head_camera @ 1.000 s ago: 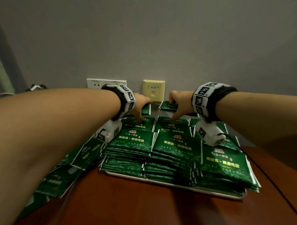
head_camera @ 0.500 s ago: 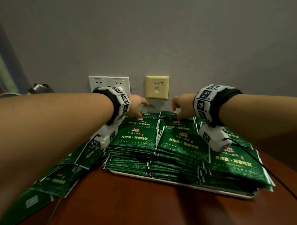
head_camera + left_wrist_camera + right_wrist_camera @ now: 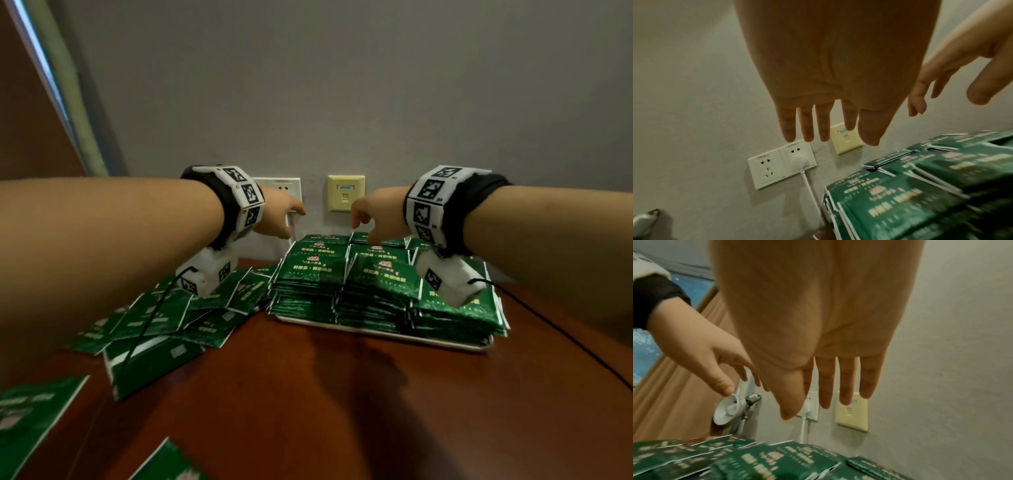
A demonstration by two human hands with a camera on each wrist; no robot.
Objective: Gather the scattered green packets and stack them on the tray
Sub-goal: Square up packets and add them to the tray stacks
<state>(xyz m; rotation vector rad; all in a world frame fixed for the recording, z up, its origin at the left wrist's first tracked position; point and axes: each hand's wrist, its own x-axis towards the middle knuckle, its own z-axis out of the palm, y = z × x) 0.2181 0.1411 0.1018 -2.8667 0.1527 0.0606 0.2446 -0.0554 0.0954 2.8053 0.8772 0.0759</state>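
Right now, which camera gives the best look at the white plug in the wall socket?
The left wrist view: the white plug sits unobstructed in the right half of the double socket, its cord running down. In the right wrist view the right hand mostly covers it; in the head view the left hand hides it.

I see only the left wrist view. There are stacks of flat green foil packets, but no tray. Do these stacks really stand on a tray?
Observer: Yes. In the head view the stacked green packets sit on a flat white tray; its front rim shows beneath them.
Operator: Are some packets not on the tray?
Observer: Many. Loose green packets lie scattered on the brown wooden table, left of the tray.
Operator: Does the right hand hold one?
Observer: No. The right wrist view shows the right hand empty, fingers straight, above the stacks.
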